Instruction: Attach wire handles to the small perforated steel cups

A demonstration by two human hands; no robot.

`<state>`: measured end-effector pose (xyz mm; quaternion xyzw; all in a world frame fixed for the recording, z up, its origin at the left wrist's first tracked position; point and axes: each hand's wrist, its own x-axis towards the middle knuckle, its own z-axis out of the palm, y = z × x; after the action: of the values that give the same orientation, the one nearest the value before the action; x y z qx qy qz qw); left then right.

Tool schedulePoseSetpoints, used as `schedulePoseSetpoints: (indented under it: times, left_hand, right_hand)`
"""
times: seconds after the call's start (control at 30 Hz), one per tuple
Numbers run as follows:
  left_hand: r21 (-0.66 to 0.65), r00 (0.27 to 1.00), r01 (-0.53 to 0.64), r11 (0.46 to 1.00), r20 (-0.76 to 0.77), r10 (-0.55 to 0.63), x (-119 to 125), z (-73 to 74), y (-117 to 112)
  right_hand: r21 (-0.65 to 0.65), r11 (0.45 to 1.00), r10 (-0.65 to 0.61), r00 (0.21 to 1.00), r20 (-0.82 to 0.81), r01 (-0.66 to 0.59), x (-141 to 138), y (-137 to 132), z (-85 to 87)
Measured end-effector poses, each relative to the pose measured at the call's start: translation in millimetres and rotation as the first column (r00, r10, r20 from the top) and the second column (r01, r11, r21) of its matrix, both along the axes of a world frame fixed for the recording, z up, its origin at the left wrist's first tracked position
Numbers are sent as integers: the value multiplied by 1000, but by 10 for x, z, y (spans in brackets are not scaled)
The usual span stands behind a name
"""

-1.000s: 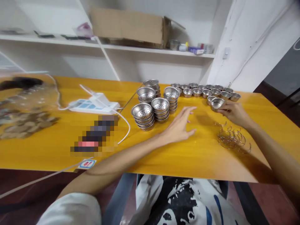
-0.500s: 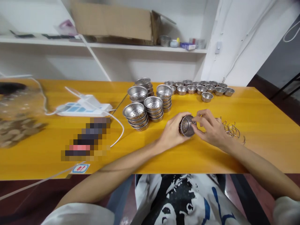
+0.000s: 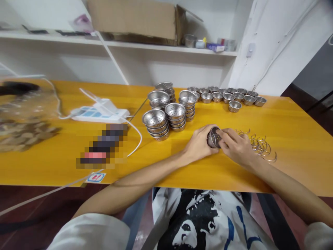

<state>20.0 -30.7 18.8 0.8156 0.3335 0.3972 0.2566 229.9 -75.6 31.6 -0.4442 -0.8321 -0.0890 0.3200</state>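
My left hand (image 3: 199,145) and my right hand (image 3: 235,146) meet over the yellow table (image 3: 182,166), both closed around one small perforated steel strainer cup (image 3: 213,137) turned on its side. Whether the right fingers also pinch a wire piece I cannot make out. A pile of bent wire handles (image 3: 260,146) lies just right of my right hand. Stacks of larger strainer cups (image 3: 166,114) stand to the left of my hands. A row of small strainer cups (image 3: 229,95) lines the far edge, with one single small cup (image 3: 235,106) standing in front of it.
A white power strip (image 3: 100,114) with cables lies left of the stacks, and a blurred-out object (image 3: 104,147) is near the front edge. A clear bag of brown pieces (image 3: 23,125) sits at far left. A cardboard box (image 3: 135,21) is on the wall shelf.
A second ago my right hand reached to a small cup by the far row and my left hand lay open. Both hands have since come together on that cup at the table's middle.
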Motion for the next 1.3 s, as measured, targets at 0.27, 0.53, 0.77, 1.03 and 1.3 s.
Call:
schedulePoseSetpoints:
  times: [0.27,0.53,0.77,1.03,1.3]
  left_hand:
    - [138,999,-18,990,-45,25,-64,-75,76]
    - [220,999,-6,976,-30,13,-63,-39,29]
    - [220,989,-145,965,29,142,-335,379,68]
    - [344,822,-537,770,9,569,-1006,824,424]
    - [361,875,-428,828,-62,480,-971,680,479]
  right_hand:
    - [-300,913,181,933,-311,-277,-66,93,127]
    - [-507,705,108,782,-613,-495,19,168,76]
    - [-378,710,32,563,-826,-595,439,107,357]
    - [-510,850,-14,973,228,132,1169,348,249]
    - [-293,803,-453,851,266,519,1203,929,461]
